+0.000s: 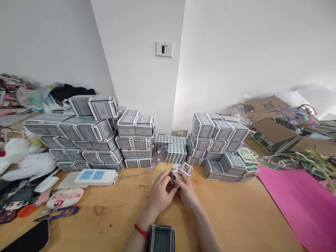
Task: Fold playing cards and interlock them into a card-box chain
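Observation:
My left hand and my right hand meet over the middle of the wooden table. Both are closed around a small pack of playing cards, with a few cards fanned out above the fingers, one showing a red face. A red string circles my left wrist. A closed card box with a grey patterned back lies between my forearms at the near edge.
Stacks of grey card boxes rise at the left and right along the back. A white power strip, a phone, a pink sheet, toys and open cardboard boxes surround them.

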{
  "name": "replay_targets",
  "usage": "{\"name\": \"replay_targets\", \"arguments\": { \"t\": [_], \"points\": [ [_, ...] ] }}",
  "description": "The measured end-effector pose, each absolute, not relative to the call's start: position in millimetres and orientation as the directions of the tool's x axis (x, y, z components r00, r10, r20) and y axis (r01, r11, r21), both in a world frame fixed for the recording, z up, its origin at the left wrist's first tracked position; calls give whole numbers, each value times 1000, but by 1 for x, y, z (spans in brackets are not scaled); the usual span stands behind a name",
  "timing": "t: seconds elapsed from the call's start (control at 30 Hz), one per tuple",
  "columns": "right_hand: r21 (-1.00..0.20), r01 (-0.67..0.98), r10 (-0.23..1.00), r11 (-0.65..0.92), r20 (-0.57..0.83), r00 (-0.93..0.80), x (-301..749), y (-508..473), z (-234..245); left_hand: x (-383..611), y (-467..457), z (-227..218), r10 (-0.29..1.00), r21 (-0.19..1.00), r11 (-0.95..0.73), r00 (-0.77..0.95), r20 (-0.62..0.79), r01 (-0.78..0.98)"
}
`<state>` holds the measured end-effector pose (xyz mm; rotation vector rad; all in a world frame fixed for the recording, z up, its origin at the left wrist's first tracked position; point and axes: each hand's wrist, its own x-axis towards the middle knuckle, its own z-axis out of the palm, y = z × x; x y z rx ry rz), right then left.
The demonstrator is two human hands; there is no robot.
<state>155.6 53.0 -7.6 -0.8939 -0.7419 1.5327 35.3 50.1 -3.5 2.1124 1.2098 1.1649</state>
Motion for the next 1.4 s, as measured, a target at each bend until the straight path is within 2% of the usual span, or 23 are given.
{"name": "replay_targets", "arguments": {
  "t": [0.13,0.37,0.67,0.83,0.93,1.03,1.17,1.27,1.4],
  "points": [
    [-869,-472,988,-148,-107,-112,154,53,-2,38,49,-3,904,834,-427,189,384,349],
    [-882,-467,998,-66,-52,-44,152,53,-4,37,49,1,863,753,-503,216,456,424],
    [-904,-412,991,-117,-77,-114,155,50,-1,34,53,-5,864,753,-502,224,450,426],
    [-937,-348,999,-21,-29,17,153,55,-7,33,58,-7,869,755,-493,198,454,433],
    [-944,-329,998,16,-4,60,152,57,-10,33,60,-7,883,794,-467,158,442,389],
    [-948,-316,987,46,-6,161,152,58,-11,35,61,-11,939,897,-345,104,329,276],
    [-952,-288,959,105,20,282,154,57,-10,36,65,-14,993,1000,-15,116,16,-10],
    [-959,-250,978,133,86,190,154,55,-7,33,66,-10,960,944,240,199,-196,-227],
    [-961,-234,989,145,140,38,151,51,-4,27,63,1,885,820,422,373,-279,-387]
  ]
}}
